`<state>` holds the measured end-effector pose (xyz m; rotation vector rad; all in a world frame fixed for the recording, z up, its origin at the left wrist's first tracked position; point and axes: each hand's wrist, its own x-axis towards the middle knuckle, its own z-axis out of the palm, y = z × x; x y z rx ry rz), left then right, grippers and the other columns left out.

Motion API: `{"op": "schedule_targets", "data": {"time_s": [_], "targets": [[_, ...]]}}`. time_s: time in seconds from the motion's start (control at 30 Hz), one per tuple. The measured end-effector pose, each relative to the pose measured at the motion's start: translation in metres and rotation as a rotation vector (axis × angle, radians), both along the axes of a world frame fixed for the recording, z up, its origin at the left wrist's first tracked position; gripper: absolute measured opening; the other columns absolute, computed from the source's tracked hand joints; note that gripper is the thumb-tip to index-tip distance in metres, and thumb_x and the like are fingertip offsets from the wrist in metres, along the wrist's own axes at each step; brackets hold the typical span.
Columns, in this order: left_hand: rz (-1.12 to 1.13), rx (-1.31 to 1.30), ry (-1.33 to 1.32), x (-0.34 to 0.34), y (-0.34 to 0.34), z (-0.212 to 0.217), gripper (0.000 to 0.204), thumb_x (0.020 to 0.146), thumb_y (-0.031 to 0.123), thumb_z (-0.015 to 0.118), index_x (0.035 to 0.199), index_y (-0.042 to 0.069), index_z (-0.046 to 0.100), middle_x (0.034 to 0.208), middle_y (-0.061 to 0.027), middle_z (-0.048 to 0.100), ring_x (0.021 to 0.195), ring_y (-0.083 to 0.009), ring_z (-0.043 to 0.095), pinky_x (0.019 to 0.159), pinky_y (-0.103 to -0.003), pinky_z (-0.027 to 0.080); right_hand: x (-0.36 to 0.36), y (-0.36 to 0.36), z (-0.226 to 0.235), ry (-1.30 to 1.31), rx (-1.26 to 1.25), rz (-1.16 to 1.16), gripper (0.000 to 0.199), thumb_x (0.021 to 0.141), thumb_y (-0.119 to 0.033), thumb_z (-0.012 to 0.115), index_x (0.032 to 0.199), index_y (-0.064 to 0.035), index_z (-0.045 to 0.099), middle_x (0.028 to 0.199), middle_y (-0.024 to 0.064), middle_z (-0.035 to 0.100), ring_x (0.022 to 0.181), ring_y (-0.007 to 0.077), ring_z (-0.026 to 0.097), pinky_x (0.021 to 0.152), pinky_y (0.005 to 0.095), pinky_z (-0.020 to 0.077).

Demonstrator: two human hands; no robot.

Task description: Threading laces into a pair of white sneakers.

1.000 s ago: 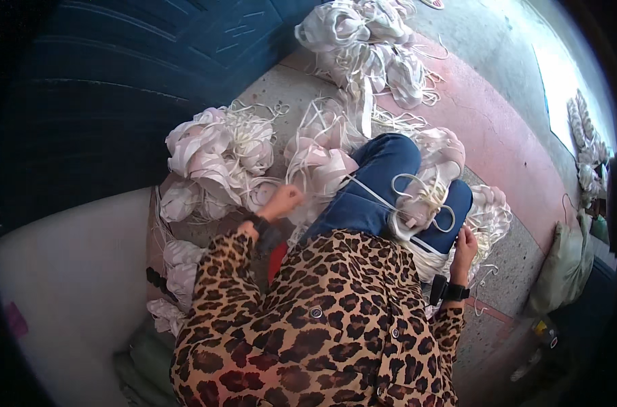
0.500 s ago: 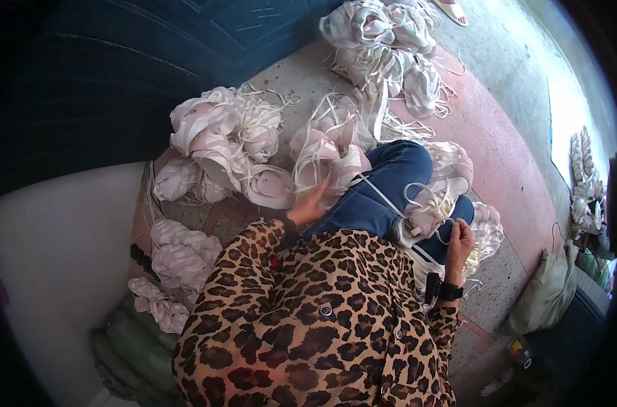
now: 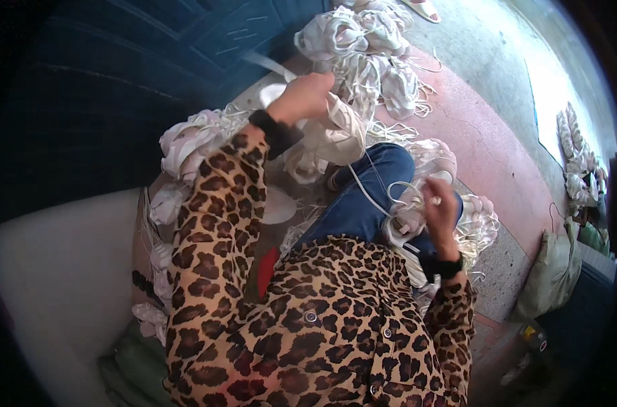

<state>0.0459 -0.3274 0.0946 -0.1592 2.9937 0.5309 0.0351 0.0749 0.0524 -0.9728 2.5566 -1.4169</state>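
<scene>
My left hand is raised over the floor in front of me, closed on a white shoe upper that hangs below it. A loose white strap trails in the air beyond the hand, blurred by motion. On my lap lies another pale shoe upper with long laces. Just over it, my right hand has curled fingers, pinching a white lace that loops beside them; the fingertips are somewhat blurred. A long lace crosses my jeans between the two uppers.
Bundles of white and pink uppers lie at the far side, at left and beside my right knee. A dark blue panel stands at far left. A filled sack is at right. Another person's sandalled foot shows at the top.
My left hand has risen and moved away from me, lifting a shoe upper off the pile near my knee. My right hand has moved slightly up and left, over the upper on my lap.
</scene>
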Motion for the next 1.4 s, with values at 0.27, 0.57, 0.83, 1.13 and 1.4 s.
{"op": "schedule_targets", "data": {"time_s": [0.27,0.57,0.83,1.13,1.4], "targets": [[-0.004,0.416,-0.528,-0.026,0.025,0.026,0.06,0.071,0.016,0.071,0.126,-0.003,0.055,0.104,-0.0177,0.065,0.094,-0.0254,0.064,0.08,-0.034,0.051,0.065,-0.099,-0.027,0.014,0.221,0.3,0.024,0.086,-0.02,0.071,0.102,-0.0033,0.063,0.091,0.0155,0.062,0.087,0.0359,0.06,0.076,0.0439,0.0501],[0.222,0.85,-0.448,0.041,0.047,0.037,0.055,0.076,0.0,0.06,0.13,-0.002,0.049,0.12,-0.0127,0.055,0.106,-0.0198,0.057,0.085,-0.029,0.05,0.027,-0.139,-0.046,-1.19,-0.444,0.225,0.039,0.09,-0.023,0.073,0.117,0.0021,0.061,0.104,0.0073,0.068,0.087,0.0134,0.066,0.08,0.0286,0.0526],[0.554,1.113,-0.067,0.069,0.003,-0.009,0.039,0.082,-0.005,0.057,0.121,-0.001,0.057,0.104,-0.0094,0.066,0.085,-0.0165,0.067,0.068,-0.03,0.057,0.0,-0.075,0.082,-0.902,-0.291,0.511,0.024,0.094,-0.026,0.068,0.094,-0.0019,0.07,0.08,0.0014,0.066,0.071,0.0077,0.059,0.067,0.0211,0.0472],[0.504,0.929,0.068,-0.027,0.01,0.015,0.023,0.081,0.004,0.068,0.104,0.002,0.066,0.089,-0.0054,0.068,0.075,-0.0148,0.067,0.062,-0.031,0.059,0.092,-0.1,0.099,-0.312,-0.075,0.697,0.037,0.083,-0.01,0.067,0.119,-0.0048,0.061,0.115,0.0185,0.061,0.107,0.0316,0.061,0.088,0.0426,0.0513],[0.333,0.972,0.006,-0.019,0.062,0.054,0.029,0.081,0.009,0.071,0.108,0.001,0.064,0.095,-0.0071,0.067,0.079,-0.0163,0.068,0.064,-0.032,0.059,0.029,-0.115,0.054,0.076,0.275,0.268,0.026,0.086,-0.029,0.07,0.088,-0.0029,0.069,0.081,0.018,0.065,0.08,0.0377,0.064,0.073,0.0465,0.0499]]}}
